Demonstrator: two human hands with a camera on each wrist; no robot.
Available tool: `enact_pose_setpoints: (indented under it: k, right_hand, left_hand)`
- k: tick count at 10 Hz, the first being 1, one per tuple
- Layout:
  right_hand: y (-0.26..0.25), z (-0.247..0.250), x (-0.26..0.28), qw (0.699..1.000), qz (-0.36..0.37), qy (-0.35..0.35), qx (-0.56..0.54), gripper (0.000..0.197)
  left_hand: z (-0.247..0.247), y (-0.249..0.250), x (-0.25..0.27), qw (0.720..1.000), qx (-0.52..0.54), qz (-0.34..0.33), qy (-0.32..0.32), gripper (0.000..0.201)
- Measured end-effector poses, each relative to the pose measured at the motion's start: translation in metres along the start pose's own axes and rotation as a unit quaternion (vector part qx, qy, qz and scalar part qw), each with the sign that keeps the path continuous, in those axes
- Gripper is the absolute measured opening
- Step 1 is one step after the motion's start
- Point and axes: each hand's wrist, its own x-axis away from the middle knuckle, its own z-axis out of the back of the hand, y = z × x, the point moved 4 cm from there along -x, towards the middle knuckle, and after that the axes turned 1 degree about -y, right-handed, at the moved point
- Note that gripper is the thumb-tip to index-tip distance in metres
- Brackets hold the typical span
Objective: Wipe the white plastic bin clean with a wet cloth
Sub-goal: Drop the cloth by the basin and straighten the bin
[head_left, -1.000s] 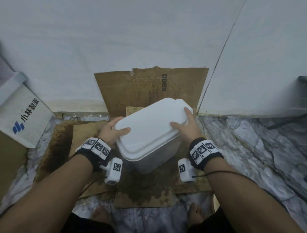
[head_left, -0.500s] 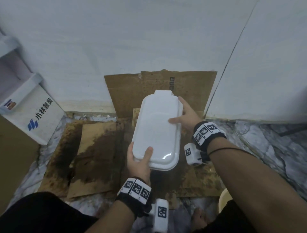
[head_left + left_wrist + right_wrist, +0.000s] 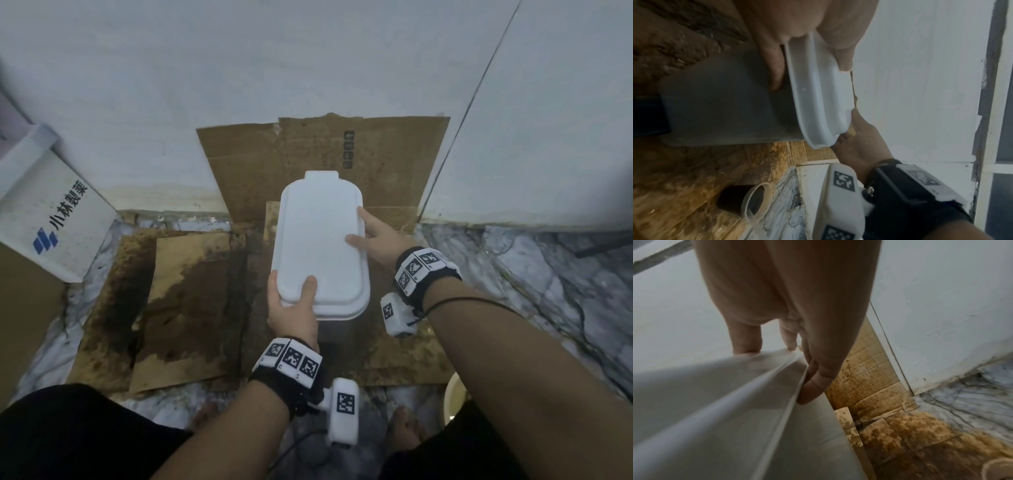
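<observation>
Setting: marble-veined floor (image 3: 548,291) at the foot of a white wall (image 3: 239,85), seen from above by a crouching person whose bare toes show at the near edge.
Ground cover: flattened cardboard sheets (image 3: 191,308), soaked dark brown in patches, lie on the floor; one sheet leans against the wall behind the bin.
Bin: white plastic bin (image 3: 320,246) with its lid on stands on the cardboard at centre, long axis running near to far, lid tab at the far end; the left wrist view shows a greyish translucent body under the white lid.
Left hand: left hand (image 3: 291,308) grips the near end of the lid, thumb laid on top, fingers (image 3: 774,65) tucked under the rim against the body.
Right hand: right hand (image 3: 376,236) holds the right long edge, thumb and forefinger resting on the lid top, remaining fingers (image 3: 813,386) curled below the rim.
Left of scene: white carton (image 3: 44,219) with blue logo and printed characters leans at the wall.
Near right: small dark cup (image 3: 744,201) with pale rim sits on the cardboard, well apart from the bin.
Wrists: both carry black bands with square printed markers and white camera pods.
</observation>
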Motion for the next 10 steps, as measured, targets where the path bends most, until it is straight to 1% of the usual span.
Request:
enact_pose_setpoints:
  k: [1, 2, 3, 4, 5, 6, 7, 8, 9, 10]
  right_hand:
    - [0.004, -0.002, 0.004, 0.999, 0.008, 0.019, 0.026, 0.077]
    - [0.009, -0.005, 0.012, 1.000, 0.003, 0.024, 0.011, 0.078]
    - [0.019, -0.012, 0.022, 1.000, 0.000, 0.020, -0.018, 0.089]
    - [0.029, -0.019, 0.036, 0.999, 0.001, 0.016, -0.036, 0.091]
    - [0.034, -0.024, 0.050, 0.999, -0.004, 0.016, -0.032, 0.093]
    - [0.038, -0.028, 0.062, 1.000, -0.021, 0.022, 0.002, 0.095]
    - [0.029, -0.029, 0.083, 0.998, -0.020, 0.030, 0.048, 0.083]
    - [0.019, -0.027, 0.104, 0.995, -0.011, 0.030, 0.093, 0.067]
    - [0.005, -0.023, 0.117, 0.991, 0.014, 0.038, 0.129, 0.070]
    - [-0.032, -0.017, 0.140, 0.986, 0.067, 0.054, 0.142, 0.067]
  left_hand:
    - [-0.004, 0.002, -0.002, 1.000, -0.018, -0.010, -0.005, 0.083]
    - [-0.005, 0.006, -0.002, 0.997, -0.072, -0.024, -0.031, 0.087]
    - [-0.004, 0.010, -0.002, 0.989, -0.129, -0.035, -0.058, 0.084]
    - [-0.002, 0.015, -0.001, 0.986, -0.146, -0.020, -0.078, 0.071]
    - [0.001, 0.022, 0.000, 0.974, -0.195, -0.026, -0.110, 0.074]
    - [0.004, 0.030, 0.000, 0.958, -0.243, -0.011, -0.149, 0.077]
    - [0.010, 0.038, -0.006, 0.928, -0.314, -0.013, -0.202, 0.081]
    - [0.018, 0.058, -0.007, 0.881, -0.412, -0.028, -0.231, 0.083]
    - [0.020, 0.103, 0.002, 0.854, -0.464, -0.083, -0.221, 0.081]
    - [0.014, 0.167, 0.035, 0.840, -0.461, -0.180, -0.222, 0.079]
